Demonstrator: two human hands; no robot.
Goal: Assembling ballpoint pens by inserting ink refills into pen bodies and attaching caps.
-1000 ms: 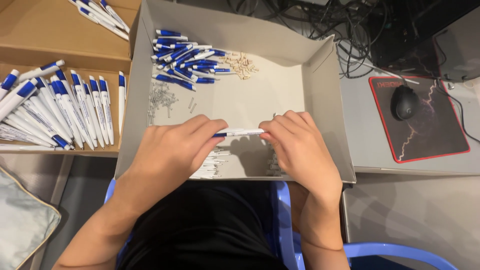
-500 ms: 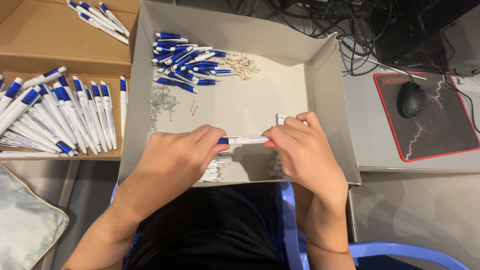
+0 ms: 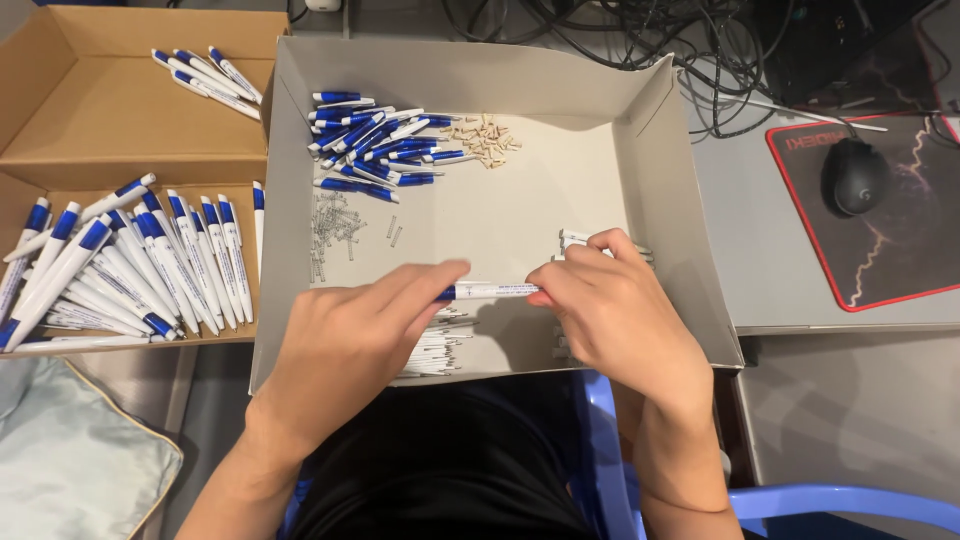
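Above the near end of a grey cardboard tray (image 3: 640, 150): one white pen (image 3: 492, 291) with a blue end, held level, long axis running left to right, blue end toward the left hand (image 3: 345, 345), white barrel toward the right hand (image 3: 610, 310). Left fingers are extended and pinch the blue end; right fingers are curled and pressed together around the white end. Under the hands lies a pile of white pen barrels (image 3: 435, 350). Far end of tray: heap of blue-and-white pen parts (image 3: 375, 140), small beige pieces (image 3: 485, 138), thin metal springs (image 3: 335, 230). Left of the tray, a brown box (image 3: 110, 110) with rows of assembled pens (image 3: 130, 265). Right: black mouse (image 3: 858, 175) on a red-edged mat (image 3: 900, 270).
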